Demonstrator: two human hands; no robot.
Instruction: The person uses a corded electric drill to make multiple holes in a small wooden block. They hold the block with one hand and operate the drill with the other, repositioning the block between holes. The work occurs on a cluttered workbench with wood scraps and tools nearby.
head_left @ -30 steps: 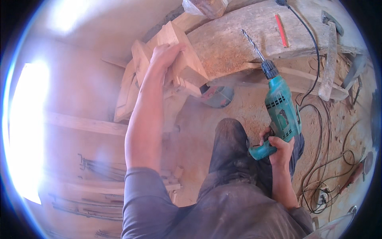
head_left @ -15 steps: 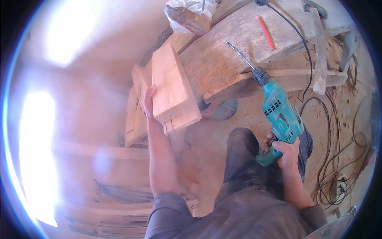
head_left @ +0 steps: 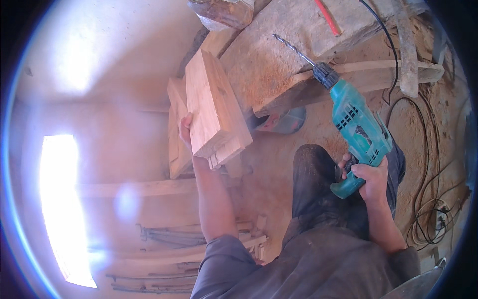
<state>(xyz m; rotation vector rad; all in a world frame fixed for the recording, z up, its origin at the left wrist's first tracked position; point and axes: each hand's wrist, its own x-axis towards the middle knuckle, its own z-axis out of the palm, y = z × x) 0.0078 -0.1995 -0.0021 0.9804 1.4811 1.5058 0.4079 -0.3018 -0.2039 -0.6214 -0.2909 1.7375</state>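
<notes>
My left hand (head_left: 186,128) grips a thick wooden block (head_left: 205,107) by its left side, most of its fingers hidden behind the wood. The block is tilted, with a stepped, notched end toward me. In my right hand (head_left: 371,174) is a teal power drill (head_left: 359,122), held by its handle over my right thigh. A long twist bit (head_left: 294,49) sticks out of its black chuck (head_left: 326,75), pointing up and left above the bench, apart from the block.
A dusty wooden bench (head_left: 269,60) bears a red pencil-like stick (head_left: 327,17) and a plastic-wrapped bundle (head_left: 224,12). A hammer-like tool's handle (head_left: 407,55) lies at the far right. Black cords (head_left: 423,149) coil on the right floor. Clamps and boards (head_left: 174,235) lie lower left.
The view has shifted, moving the bench and its things upward in the picture. The block has turned slightly, showing more of its right side. Both hands keep their holds.
</notes>
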